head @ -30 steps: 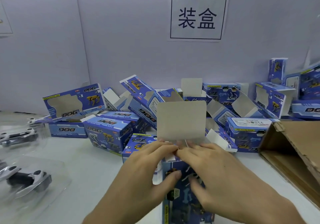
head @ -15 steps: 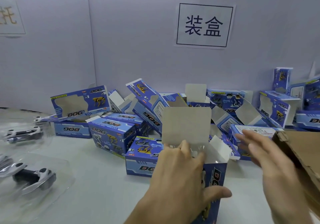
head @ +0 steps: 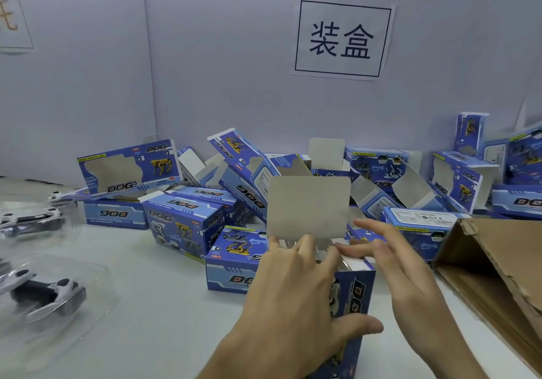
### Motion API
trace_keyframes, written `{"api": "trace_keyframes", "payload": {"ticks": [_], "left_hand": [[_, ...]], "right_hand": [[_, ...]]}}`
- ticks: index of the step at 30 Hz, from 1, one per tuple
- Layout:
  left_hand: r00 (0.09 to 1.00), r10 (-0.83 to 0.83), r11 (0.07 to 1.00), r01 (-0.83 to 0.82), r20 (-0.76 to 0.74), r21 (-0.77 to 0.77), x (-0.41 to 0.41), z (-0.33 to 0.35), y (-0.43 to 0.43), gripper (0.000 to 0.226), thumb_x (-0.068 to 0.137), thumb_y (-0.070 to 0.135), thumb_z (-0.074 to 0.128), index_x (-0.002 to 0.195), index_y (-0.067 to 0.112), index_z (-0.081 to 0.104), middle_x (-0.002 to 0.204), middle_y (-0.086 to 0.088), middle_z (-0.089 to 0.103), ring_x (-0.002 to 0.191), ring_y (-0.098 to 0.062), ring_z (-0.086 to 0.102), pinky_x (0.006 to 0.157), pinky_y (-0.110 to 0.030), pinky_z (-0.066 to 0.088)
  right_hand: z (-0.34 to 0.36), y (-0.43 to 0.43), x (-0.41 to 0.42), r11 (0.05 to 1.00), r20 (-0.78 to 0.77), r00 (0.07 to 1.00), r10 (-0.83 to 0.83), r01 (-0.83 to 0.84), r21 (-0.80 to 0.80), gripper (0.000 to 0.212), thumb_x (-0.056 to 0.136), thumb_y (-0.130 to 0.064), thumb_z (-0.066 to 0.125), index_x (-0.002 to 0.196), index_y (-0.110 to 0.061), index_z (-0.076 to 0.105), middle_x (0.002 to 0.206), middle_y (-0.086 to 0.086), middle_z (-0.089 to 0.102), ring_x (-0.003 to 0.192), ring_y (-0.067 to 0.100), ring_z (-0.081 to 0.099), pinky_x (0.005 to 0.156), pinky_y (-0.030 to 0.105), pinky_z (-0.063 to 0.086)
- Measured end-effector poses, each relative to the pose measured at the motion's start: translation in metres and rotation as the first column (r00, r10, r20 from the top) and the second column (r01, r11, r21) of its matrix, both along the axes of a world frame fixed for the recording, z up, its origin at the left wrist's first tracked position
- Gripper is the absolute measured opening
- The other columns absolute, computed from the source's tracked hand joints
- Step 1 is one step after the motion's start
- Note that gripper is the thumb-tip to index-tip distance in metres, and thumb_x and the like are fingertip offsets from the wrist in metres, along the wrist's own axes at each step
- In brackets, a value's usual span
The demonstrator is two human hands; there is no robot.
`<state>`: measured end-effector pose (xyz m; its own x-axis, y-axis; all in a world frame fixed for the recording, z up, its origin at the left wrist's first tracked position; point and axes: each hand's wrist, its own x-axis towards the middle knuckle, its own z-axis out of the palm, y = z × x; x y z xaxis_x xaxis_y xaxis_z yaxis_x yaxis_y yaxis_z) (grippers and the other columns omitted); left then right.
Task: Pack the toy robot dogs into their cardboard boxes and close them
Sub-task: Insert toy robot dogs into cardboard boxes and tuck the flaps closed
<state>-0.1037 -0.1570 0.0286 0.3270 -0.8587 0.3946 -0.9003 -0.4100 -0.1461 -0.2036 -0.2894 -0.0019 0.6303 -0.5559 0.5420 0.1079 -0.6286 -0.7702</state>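
Box (head: 356,293) mostly hidden behind gripping left hand (head: 293,296), contents unseen.

A blue box (head: 355,293) is being gripped upright on a white table (head: 146,305) by the left hand (head: 293,290). Its grey lid (head: 308,205) is standing open. A side flap (head: 356,262) is being touched by the right hand (head: 410,284), fingers straight. More boxes (head: 181,220) are piled behind, toy dogs (head: 47,290) in clear trays are lying left, and a brown carton (head: 498,255) is lying right.
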Motion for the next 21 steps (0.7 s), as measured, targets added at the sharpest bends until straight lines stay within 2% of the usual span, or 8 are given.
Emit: {"api": "trace_keyframes", "payload": {"ticks": [2, 6, 10, 13, 16, 17, 19, 21], "left_hand": [[1.0, 0.0, 1.0, 0.0, -0.019, -0.014, 0.0, 0.0, 0.0, 0.089, 0.074, 0.093, 0.022, 0.138, 0.033, 0.033, 0.095, 0.0, 0.03, 0.081, -0.023, 0.024, 0.069, -0.039, 0.02], [0.999, -0.019, 1.0, 0.019, -0.033, 0.016, 0.004, 0.003, 0.002, 0.096, 0.068, 0.094, 0.016, 0.143, 0.036, 0.028, 0.092, -0.002, 0.025, 0.083, -0.024, 0.027, 0.061, -0.039, 0.02], [0.998, -0.033, 0.998, 0.035, -0.049, 0.051, 0.006, 0.005, 0.004, 0.096, 0.067, 0.095, 0.017, 0.146, 0.041, 0.023, 0.093, -0.002, 0.024, 0.084, -0.025, 0.028, 0.06, -0.039, 0.02], [0.998, -0.02, 0.997, 0.025, -0.066, 0.076, 0.006, 0.008, 0.002, 0.089, 0.07, 0.095, 0.024, 0.14, 0.04, 0.033, 0.09, -0.002, 0.026, 0.079, -0.024, 0.028, 0.057, -0.039, 0.019], [0.996, -0.013, 0.995, 0.022, -0.09, 0.094, 0.005, 0.009, 0.001, 0.085, 0.071, 0.093, 0.032, 0.135, 0.037, 0.039, 0.089, -0.003, 0.03, 0.077, -0.025, 0.03, 0.061, -0.04, 0.02], [0.995, -0.011, 0.995, 0.021, -0.104, 0.098, 0.004, 0.01, 0.001, 0.083, 0.072, 0.093, 0.034, 0.134, 0.037, 0.04, 0.089, -0.003, 0.03, 0.077, -0.024, 0.031, 0.062, -0.04, 0.02], [0.991, -0.01, 0.994, 0.024, -0.13, 0.11, 0.004, 0.011, 0.001, 0.082, 0.073, 0.091, 0.035, 0.134, 0.037, 0.04, 0.091, -0.003, 0.031, 0.078, -0.024, 0.032, 0.063, -0.04, 0.021], [0.99, -0.013, 0.99, 0.033, -0.139, 0.14, 0.004, 0.013, 0.002, 0.082, 0.074, 0.09, 0.034, 0.136, 0.036, 0.039, 0.096, -0.004, 0.034, 0.081, -0.024, 0.033, 0.069, -0.039, 0.028]], "right_hand": [[-0.002, -0.002, -0.001, 1.0, 0.001, 1.0, 0.023, -0.023, 0.014, 0.028, 0.104, -0.049, 0.036, 0.126, -0.044, 0.053, 0.103, -0.023, 0.074, 0.119, -0.012, 0.052, 0.093, 0.009, 0.03], [0.004, -0.012, -0.006, 0.997, -0.057, 0.995, 0.08, -0.081, -0.009, 0.033, 0.101, -0.046, 0.04, 0.132, -0.043, 0.05, 0.105, -0.021, 0.074, 0.118, -0.013, 0.053, 0.092, 0.003, 0.032], [0.024, -0.03, -0.007, 0.987, -0.196, 0.975, 0.102, -0.125, -0.104, 0.041, 0.097, -0.037, 0.037, 0.136, -0.045, 0.046, 0.102, -0.021, 0.075, 0.114, -0.007, 0.058, 0.089, 0.022, 0.045], [0.037, -0.039, -0.009, 0.969, -0.362, 0.923, 0.13, -0.196, -0.152, 0.037, 0.099, -0.036, 0.035, 0.129, -0.052, 0.05, 0.105, -0.026, 0.072, 0.115, -0.007, 0.057, 0.085, 0.025, 0.046], [0.054, -0.04, -0.009, 0.946, -0.442, 0.883, 0.157, -0.264, -0.19, 0.039, 0.104, -0.017, 0.042, 0.113, -0.046, 0.066, 0.103, -0.021, 0.074, 0.107, -0.004, 0.064, 0.082, 0.024, 0.048], [0.061, -0.039, -0.005, 0.941, -0.402, 0.905, 0.138, -0.246, -0.232, 0.041, 0.103, -0.01, 0.045, 0.105, -0.042, 0.071, 0.099, -0.016, 0.076, 0.099, 0.001, 0.069, 0.079, 0.023, 0.051], [0.082, -0.038, 0.008, 0.938, -0.194, 0.978, 0.08, -0.139, -0.317, 0.044, 0.1, 0.001, 0.045, 0.096, -0.031, 0.075, 0.091, -0.007, 0.077, 0.081, 0.015, 0.072, 0.072, 0.026, 0.056], [0.107, -0.034, 0.031, 0.929, 0.002, 0.999, 0.053, -0.049, -0.366, 0.037, 0.101, -0.001, 0.045, 0.095, -0.025, 0.073, 0.086, -0.004, 0.075, 0.07, 0.018, 0.07, 0.067, 0.025, 0.055]]}}
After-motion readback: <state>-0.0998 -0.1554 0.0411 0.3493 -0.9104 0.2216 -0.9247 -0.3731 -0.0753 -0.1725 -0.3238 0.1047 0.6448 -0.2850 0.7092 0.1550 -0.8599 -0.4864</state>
